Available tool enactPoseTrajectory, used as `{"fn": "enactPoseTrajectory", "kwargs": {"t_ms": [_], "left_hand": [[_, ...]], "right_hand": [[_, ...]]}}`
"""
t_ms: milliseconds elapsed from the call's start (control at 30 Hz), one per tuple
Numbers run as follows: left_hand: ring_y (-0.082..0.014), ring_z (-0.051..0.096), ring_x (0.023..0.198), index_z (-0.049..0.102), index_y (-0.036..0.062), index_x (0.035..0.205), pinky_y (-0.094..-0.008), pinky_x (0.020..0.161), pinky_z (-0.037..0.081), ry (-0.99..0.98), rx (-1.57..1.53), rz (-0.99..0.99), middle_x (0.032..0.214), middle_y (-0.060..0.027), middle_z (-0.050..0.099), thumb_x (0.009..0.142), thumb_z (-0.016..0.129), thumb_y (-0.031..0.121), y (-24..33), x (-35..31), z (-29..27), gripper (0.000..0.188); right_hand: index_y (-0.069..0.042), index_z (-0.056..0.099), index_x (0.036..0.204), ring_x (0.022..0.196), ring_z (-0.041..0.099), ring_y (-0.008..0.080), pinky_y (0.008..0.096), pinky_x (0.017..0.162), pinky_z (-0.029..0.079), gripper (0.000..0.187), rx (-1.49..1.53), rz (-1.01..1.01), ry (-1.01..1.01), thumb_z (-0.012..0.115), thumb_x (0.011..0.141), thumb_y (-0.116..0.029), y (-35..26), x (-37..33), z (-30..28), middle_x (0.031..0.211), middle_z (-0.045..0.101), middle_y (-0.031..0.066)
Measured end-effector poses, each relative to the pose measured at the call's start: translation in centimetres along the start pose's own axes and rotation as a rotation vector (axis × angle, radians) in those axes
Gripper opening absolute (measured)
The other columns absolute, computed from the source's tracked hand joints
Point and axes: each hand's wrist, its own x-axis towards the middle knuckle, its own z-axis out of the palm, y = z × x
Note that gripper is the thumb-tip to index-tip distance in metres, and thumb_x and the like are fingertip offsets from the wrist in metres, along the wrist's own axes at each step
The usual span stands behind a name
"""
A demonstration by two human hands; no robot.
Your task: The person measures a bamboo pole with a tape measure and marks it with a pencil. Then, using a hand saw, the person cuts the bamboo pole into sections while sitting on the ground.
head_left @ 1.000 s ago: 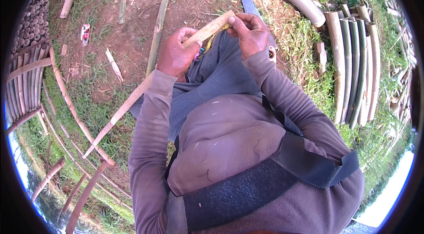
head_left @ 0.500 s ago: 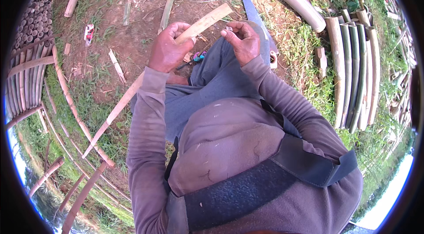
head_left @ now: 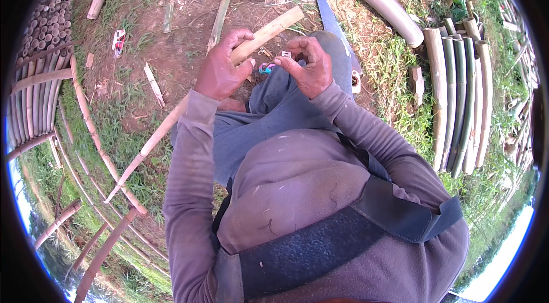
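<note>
- Two hands meet above the person's lap: the left hand (head_left: 224, 68) is clamped around a long split bamboo strip (head_left: 171, 123), while the right hand (head_left: 309, 66) pinches something small at its fingertips, thumb and forefinger curled together.
- One end of the strip, pale and flat, juts past the left hand toward the bare earth; the other end runs down to the left and reaches the grass near a thin reddish pole (head_left: 97, 143).
- Between the hands sits a small pink and teal object (head_left: 266, 67), with a small pale piece just beside it at the right fingertips; what it is cannot be told, as it is too small.
- As a judgement, the strip looks already split and cut to length, and the work in hand looks like fine work near its upper end; no mark or cut shows on it yet.
- A handsaw (head_left: 331, 23) lies on the ground just beyond the knee, held by neither hand.
- Several split bamboo halves (head_left: 457, 97) lie side by side on the right, which suggests earlier pieces are already prepared.
- Many round bamboo sections (head_left: 46, 23) are stacked at the left, and thick culms (head_left: 377, 0) lie on the ground ahead, so plenty of raw stock looks left.
</note>
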Motion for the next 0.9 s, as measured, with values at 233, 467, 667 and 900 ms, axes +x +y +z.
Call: {"fn": "enactPoseTrajectory", "kwargs": {"t_ms": [233,467,667,900], "left_hand": [[-0.0287,0.069,0.091,0.076,0.0058,0.107,-0.0392,0.079,0.054,0.063,0.268,0.288,0.1,-0.0142,0.067,0.083,0.085,0.017,0.6,-0.9,0.0,0.028],[-0.0216,0.067,0.081,0.077,-0.0008,0.1,-0.0331,0.071,0.051,0.165,0.239,0.213,0.089,-0.0106,0.068,0.093,0.08,0.019,5.0,-0.6,-2.5,0.021],[-0.0175,0.067,0.08,0.076,-0.0037,0.097,-0.0332,0.069,0.051,0.102,0.167,0.12,0.089,-0.0114,0.071,0.093,0.081,0.021,8.4,-1.2,-3.4,0.026],[-0.01,0.064,0.086,0.074,-0.0035,0.103,-0.0296,0.071,0.051,-0.004,0.03,-0.08,0.092,-0.0062,0.071,0.095,0.079,0.023,8.0,-1.0,-3.7,0.028]], "right_hand": [[-0.003,0.062,0.12,0.091,0.071,0.0201,0.034,0.076,0.057,0.052,-0.018,-0.263,-0.046,0.091,0.08,-0.016,-5.6,1.1,0.9,0.105,0.069,0.0113],[-0.003,0.058,0.141,0.105,0.067,0.0247,0.0362,0.086,0.057,0.063,-0.187,-0.424,-0.276,0.082,0.091,-0.032,-0.1,1.0,2.4,0.125,0.059,0.016],[-0.003,0.062,0.13,0.088,0.059,0.0087,0.0293,0.076,0.052,0.039,0.5,0.27,-0.555,0.066,0.105,-0.032,1.3,-2.2,5.2,0.103,0.061,0.0017],[-0.005,0.063,0.112,0.08,0.056,0.0086,0.0273,0.073,0.05,0.031,0.418,0.329,-0.407,0.055,0.111,-0.034,2.2,-5.1,2.6,0.092,0.06,0.0003]]}}
